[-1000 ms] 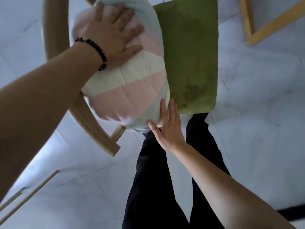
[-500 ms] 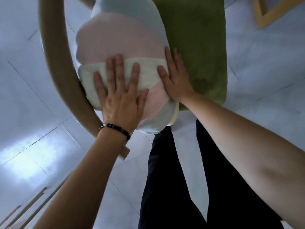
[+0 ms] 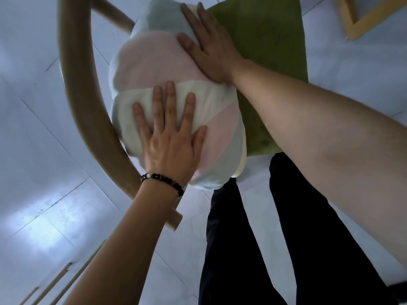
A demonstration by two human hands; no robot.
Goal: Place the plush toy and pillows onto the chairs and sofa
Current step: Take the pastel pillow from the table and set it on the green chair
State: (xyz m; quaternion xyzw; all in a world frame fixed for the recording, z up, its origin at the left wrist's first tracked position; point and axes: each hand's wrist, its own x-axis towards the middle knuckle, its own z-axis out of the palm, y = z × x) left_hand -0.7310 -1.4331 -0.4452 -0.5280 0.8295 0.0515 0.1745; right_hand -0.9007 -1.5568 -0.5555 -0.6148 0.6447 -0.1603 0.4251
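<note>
Step in hand: the person is settling the pillow [image 3: 154, 62] onto the green chair seat [image 3: 264, 40]. By my reading they are patting it into place, not carrying it.

Pillow: it is lying lengthwise along the left side of the green chair seat and leaning against the curved chair rail [image 3: 88, 119]. Its near end is hanging a little past the seat's front edge.

Left hand [image 3: 171, 148]: it is pressing flat on the pillow's cream band, above the seat's front-left corner. The fingers are straight and spread and are gripping nothing.

Right hand [image 3: 211, 53]: it is resting flat on the side of the pillow that faces the middle of the seat, where pink meets pale blue. The fingers are straight and close together, and none are curling round the fabric.

Progress: this one pillow is looking nearly placed. The plush toy, the other pillows and the sofa are not showing anywhere around the seat.

Next move: it is calling for a nudge toward the back of the seat so the overhanging end is not tipping off the front. Both palms would then be lifting away gently, since the soft filling is likely to spring back.

Risk: the pillow is sitting propped on its edge, so it may be rolling onto the open part of the seat once released.
</note>
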